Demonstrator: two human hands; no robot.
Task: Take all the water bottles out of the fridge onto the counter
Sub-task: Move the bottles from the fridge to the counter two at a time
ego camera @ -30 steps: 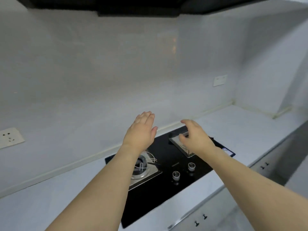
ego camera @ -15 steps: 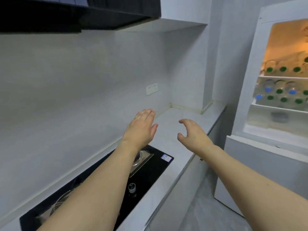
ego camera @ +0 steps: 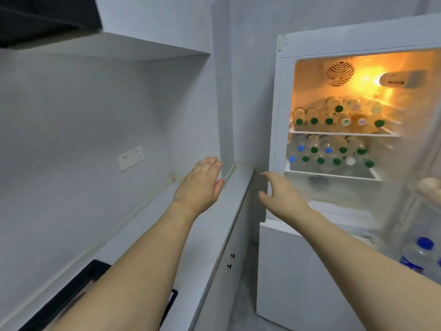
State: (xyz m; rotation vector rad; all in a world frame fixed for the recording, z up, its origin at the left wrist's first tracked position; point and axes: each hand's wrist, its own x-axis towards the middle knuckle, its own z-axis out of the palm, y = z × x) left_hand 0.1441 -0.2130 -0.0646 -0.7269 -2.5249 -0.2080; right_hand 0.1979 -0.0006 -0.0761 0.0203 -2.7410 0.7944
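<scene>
— What does the room look like from where you stand?

— A pale kitchen. The white surface [ego camera: 191,235] runs along the wall on the left into a corner, with a double socket [ego camera: 130,157] on the wall above it and the black corner of a hob [ego camera: 71,290] at the near end. Cabinet doors with small dark knobs [ego camera: 231,261] sit under its edge. Just beside the far end of it stands a white fridge [ego camera: 310,41], door open, lit orange inside.

— And the water bottles?

— The water bottles [ego camera: 334,120] lie on their sides, caps facing out, on two shelves in the fridge: mostly green caps, some blue and white. One more bottle with a blue cap [ego camera: 423,253] stands low at the right, in what looks like the door.

— How near are the hands?

— Both are apart from the bottles. The left hand [ego camera: 201,186] hovers over the far end of the surface, fingers straight and together, palm down. The right hand [ego camera: 279,192] is in front of the fridge's left edge, below the lower shelf, fingers loosely curved apart from the thumb, holding nothing. Both arms reach forward, bare.
</scene>
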